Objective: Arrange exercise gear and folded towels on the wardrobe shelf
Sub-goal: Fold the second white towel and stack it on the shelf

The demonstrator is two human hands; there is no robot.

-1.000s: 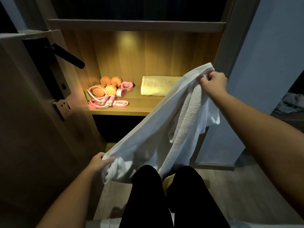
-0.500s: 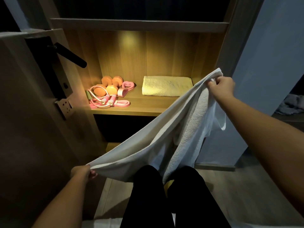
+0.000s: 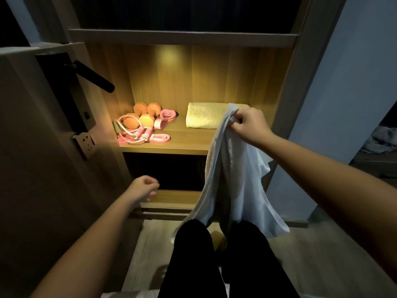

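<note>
Hanging white towel (image 3: pixel 232 179) overlaps folded towel (image 3: pixel 204 115)

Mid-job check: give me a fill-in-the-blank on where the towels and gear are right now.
1. The right hand grips the hanging white towel; the left hand holds ___.
2. On the lit shelf, the orange dumbbells lie to the ___ of the folded yellow towel.
3. The pink jump rope lies in ___ of the dumbbells.

Missing words: nothing; left; front
</note>
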